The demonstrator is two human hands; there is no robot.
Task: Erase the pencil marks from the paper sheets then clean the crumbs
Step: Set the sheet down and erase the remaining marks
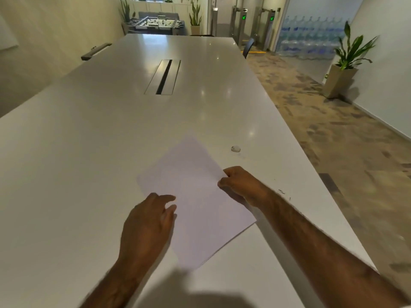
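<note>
White paper sheets (195, 196) under two hands, one eraser (235, 149).

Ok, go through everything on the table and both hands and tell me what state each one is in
Paper: flat on the table, lying askew, looks like a thin stack.
Eraser: lying loose beyond the paper, untouched.
Crumbs: a few dark bits right of the paper, not yet cleaned.
Left hand: over the paper's left edge, fingers loose, holding nothing.
Right hand: pinching the paper's right edge.

A long white table (89, 152) carries a skewed stack of paper sheets (195, 196), a small eraser (235, 149) and dark crumbs (283, 193) nearby.
</note>
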